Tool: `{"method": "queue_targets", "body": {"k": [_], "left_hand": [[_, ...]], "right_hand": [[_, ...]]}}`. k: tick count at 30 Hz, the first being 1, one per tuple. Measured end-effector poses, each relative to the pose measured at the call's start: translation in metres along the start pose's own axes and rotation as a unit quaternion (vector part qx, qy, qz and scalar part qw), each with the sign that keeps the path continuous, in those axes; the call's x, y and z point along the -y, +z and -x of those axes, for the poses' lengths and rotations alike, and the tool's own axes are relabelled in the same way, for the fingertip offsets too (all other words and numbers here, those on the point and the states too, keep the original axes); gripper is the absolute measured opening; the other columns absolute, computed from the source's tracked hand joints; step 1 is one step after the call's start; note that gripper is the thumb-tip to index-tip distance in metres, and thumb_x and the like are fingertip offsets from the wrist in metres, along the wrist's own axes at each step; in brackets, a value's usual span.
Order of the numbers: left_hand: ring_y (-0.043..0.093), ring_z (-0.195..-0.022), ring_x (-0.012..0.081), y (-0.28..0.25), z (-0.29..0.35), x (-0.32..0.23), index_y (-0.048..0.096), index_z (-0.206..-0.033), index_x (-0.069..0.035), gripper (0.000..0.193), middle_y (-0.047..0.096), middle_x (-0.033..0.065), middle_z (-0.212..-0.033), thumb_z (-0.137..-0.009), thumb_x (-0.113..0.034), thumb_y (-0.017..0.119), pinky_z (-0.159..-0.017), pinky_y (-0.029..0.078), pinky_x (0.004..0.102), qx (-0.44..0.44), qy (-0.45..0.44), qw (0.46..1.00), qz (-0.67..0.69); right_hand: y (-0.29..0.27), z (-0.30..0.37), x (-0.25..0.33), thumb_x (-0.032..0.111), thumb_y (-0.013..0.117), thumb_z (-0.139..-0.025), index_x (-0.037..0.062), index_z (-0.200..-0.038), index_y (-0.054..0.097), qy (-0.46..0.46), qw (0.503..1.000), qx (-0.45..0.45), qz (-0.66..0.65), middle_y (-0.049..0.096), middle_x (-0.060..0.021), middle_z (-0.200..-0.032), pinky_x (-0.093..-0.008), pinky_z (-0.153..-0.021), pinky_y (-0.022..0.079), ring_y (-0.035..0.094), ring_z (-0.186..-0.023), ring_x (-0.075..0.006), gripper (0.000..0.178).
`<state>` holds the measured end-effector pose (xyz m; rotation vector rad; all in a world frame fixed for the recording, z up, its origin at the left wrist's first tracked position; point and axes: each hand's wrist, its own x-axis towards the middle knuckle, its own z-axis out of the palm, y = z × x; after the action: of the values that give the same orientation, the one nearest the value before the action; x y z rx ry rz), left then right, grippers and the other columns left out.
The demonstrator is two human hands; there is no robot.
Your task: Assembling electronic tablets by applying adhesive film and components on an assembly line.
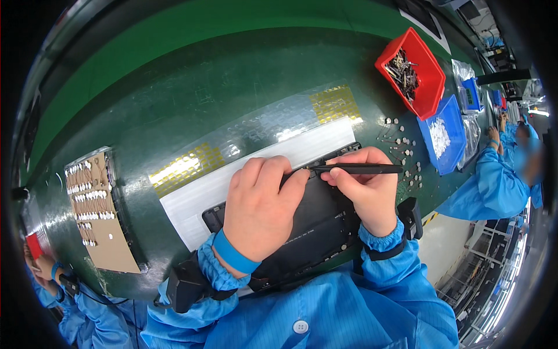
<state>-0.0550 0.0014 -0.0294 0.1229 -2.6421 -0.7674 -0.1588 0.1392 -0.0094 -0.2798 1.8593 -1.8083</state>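
Observation:
A flat black device housing [311,230] lies in front of me, partly on a white sheet [189,218]. My left hand [261,203] rests across it, fingers curled over its far edge and thumb beside the index finger. Between the thumb and fingers of my right hand [372,192] is a slim black pen-like tool [372,168]. It lies nearly level, its tip pointing left, close to my left thumb at the housing's far edge. Whatever small part the tip meets is hidden by my fingers.
Small wired round parts [401,142] lie scattered at the right, by a red bin [433,87] of metal pieces and a blue bin [453,157] of white pieces. A cardboard sheet [119,250] with wired parts lies left. Co-workers' sleeves [494,186] show on both sides.

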Motion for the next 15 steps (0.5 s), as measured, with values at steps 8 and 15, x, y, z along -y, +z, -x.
{"method": "queue_targets", "body": {"k": [8, 15], "left_hand": [[0.048, -0.085, 0.0219, 0.0005, 0.0004, -0.0013, 0.062, -0.093, -0.009, 0.027, 0.050, 0.0034, -0.090, -0.067, -0.009, 0.056, -0.070, 0.040, 0.0339, -0.004, 0.004, 1.000, -0.021], [0.050, -0.079, 0.0288, -0.0029, -0.0002, -0.0018, 0.062, -0.091, -0.003, 0.034, 0.052, 0.0100, -0.088, -0.060, 0.006, 0.054, -0.070, 0.043, 0.0371, -0.027, -0.008, 0.999, 0.038]], "right_hand": [[-0.0004, -0.0002, -0.0031, -0.009, 0.059, -0.075, -0.0065, -0.084, 0.051, 0.002, 1.000, -0.006, 0.000, 0.062, -0.0168, -0.085, -0.0271, -0.068, 0.054, 0.064, -0.074, -0.0190, 0.012], [-0.0010, 0.0012, -0.0029, -0.009, 0.059, -0.075, -0.0062, -0.084, 0.051, 0.001, 1.000, -0.002, 0.002, 0.062, -0.0159, -0.084, -0.0275, -0.069, 0.054, 0.064, -0.074, -0.0188, 0.013]]}}
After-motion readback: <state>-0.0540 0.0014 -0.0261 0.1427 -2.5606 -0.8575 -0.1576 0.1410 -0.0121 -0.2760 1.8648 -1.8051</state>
